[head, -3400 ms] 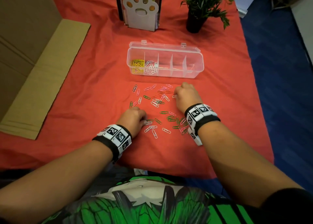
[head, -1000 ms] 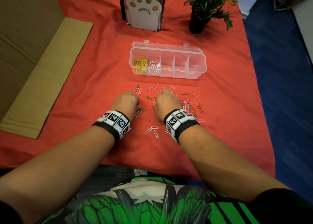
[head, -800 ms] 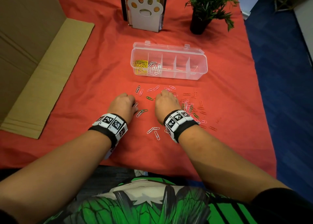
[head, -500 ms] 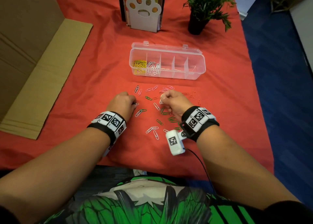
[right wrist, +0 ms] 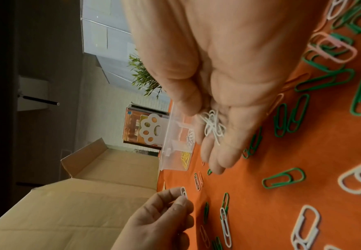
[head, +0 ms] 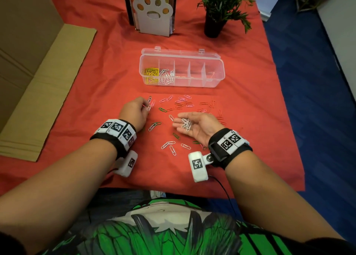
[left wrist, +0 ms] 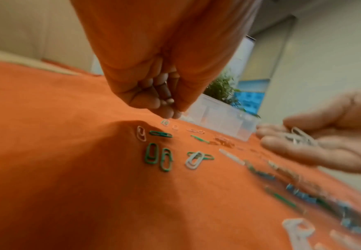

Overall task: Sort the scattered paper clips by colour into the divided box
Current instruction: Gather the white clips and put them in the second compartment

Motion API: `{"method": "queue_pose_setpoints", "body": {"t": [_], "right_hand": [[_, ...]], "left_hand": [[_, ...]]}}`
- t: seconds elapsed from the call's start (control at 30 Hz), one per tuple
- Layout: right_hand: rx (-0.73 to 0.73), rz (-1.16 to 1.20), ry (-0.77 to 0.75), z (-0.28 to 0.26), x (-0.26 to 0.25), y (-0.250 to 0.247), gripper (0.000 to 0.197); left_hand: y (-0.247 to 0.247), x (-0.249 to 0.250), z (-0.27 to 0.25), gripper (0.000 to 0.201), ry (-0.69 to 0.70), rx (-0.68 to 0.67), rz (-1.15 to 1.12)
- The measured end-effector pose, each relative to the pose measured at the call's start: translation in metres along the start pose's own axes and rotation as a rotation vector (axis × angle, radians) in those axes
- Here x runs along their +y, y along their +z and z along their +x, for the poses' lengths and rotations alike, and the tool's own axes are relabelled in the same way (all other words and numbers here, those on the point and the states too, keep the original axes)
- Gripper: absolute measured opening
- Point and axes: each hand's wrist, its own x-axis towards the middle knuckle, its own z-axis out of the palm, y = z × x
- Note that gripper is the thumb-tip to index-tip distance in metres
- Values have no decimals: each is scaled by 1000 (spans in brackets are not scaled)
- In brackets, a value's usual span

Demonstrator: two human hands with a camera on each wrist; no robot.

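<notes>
white clips [head: 186,124] lie in the upturned right hand [head: 196,126].

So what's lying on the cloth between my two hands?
Head view: a green paper clip, a white-and-green clip pair and one white clip.

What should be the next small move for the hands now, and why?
Probably the left hand should bring the white clip it pinches over to the right hand and drop it there. The right palm lies open and upward, already carrying a small heap of white clips, so it seems to serve as the collecting place before the box.
</notes>
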Motion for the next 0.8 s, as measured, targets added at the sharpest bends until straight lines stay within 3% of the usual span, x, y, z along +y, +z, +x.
{"method": "queue_pose_setpoints", "body": {"t": [0.13, 0.3, 0.43, 0.6, 0.73, 0.8], "right_hand": [[127, -230, -65, 7, -1, 10, 24], [371, -1273, -264, 26, -1, 28, 14], [376, -1725, -420, 36, 14, 42, 29], [333, -1971, -501, 34, 24, 52, 33], [261, -1943, -377, 28, 18, 42, 35], [252, -1886, -327, 27, 17, 34, 36]], "left_hand": [[-2, 3, -7, 25, -234, -107, -433], [-11, 16, -23, 26, -568, -175, -1021], [-13, 15, -27, 22, -641, -212, -1225], [10, 7, -29, 21, -450, -160, -870], [18, -5, -29, 15, -121, -91, -73], [19, -5, -32, 20, -13, -37, 135]]}}
